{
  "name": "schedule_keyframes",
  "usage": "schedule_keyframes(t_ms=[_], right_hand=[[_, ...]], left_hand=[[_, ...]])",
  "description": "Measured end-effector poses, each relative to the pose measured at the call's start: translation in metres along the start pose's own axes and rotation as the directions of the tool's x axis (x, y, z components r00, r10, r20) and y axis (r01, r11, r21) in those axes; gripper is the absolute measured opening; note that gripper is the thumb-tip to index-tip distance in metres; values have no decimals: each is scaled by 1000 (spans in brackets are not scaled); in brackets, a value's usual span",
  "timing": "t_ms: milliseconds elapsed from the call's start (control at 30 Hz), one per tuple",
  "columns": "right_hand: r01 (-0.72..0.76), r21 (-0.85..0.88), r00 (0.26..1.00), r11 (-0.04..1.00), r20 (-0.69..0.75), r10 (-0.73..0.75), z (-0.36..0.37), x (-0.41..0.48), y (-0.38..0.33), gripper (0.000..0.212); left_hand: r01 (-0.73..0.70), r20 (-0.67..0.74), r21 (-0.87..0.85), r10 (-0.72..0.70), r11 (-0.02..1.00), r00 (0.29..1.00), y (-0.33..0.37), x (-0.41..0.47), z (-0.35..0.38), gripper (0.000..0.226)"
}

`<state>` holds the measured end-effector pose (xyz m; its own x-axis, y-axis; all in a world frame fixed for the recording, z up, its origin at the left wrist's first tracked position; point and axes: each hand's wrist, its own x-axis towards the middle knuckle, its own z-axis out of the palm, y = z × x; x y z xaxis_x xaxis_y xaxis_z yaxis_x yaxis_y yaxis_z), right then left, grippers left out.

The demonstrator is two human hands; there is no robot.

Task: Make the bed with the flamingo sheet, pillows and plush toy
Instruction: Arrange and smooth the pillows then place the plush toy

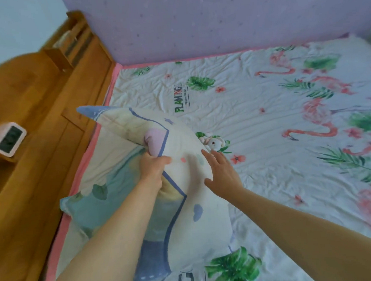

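Near the bed's (110,86) head edge, left hand (154,164) pinches the upper pillow (189,184) by its seam; right hand (222,173) rests on it, fingers spread. Lower it squarely onto pillow 2 (109,189), clear of the plush toy (213,142).

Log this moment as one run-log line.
step: arranging pillows | left hand: grips top pillow | right hand: open, on top pillow | plush toy: behind top pillow, on sheet
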<state>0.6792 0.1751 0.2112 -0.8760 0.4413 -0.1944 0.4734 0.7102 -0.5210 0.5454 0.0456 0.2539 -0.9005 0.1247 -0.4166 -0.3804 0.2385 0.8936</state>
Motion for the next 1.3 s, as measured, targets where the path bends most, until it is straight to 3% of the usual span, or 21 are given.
schedule_keyframes(t_ms=[167, 400, 633, 767, 933, 1033, 1167, 1233, 1300], right_hand=[[78, -6, 995, 997, -57, -78, -45, -47, 19, 85], [78, -27, 983, 997, -165, -81, -92, -104, 79, 86], [-85, 44, 959, 995, -267, 93, -106, -146, 133, 68], [-235, 8, 914, 972, -339, 223, -114, -162, 173, 58], [-384, -18, 870, 923, -342, 355, -123, -176, 213, 54], [-421, -30, 860, 907, -330, 388, -132, -174, 228, 55], [-529, -19, 824, 848, -250, 509, -130, -152, 253, 63], [-554, -9, 817, 832, -195, 542, -122, -143, 257, 65], [-552, -17, 826, 834, -148, 544, -110, -131, 255, 67]], left_hand=[[-147, 167, 136, 124, 980, 978, 31, -59, 14, 27], [-353, 479, 296, 182, 887, 859, 52, -131, 68, 37], [-456, 678, 445, 44, 770, 734, 45, -146, 141, 49], [-548, 805, 468, -78, 694, 589, 37, -156, 198, 53], [-570, 867, 476, -249, 670, 431, 29, -150, 262, 51], [-615, 884, 432, -175, 659, 434, 26, -143, 292, 52], [-798, 853, 428, 103, 425, 512, 5, -113, 339, 66], [-801, 828, 478, 119, 360, 547, -15, -100, 346, 65], [-829, 845, 480, 103, 287, 525, -40, -87, 341, 58]])
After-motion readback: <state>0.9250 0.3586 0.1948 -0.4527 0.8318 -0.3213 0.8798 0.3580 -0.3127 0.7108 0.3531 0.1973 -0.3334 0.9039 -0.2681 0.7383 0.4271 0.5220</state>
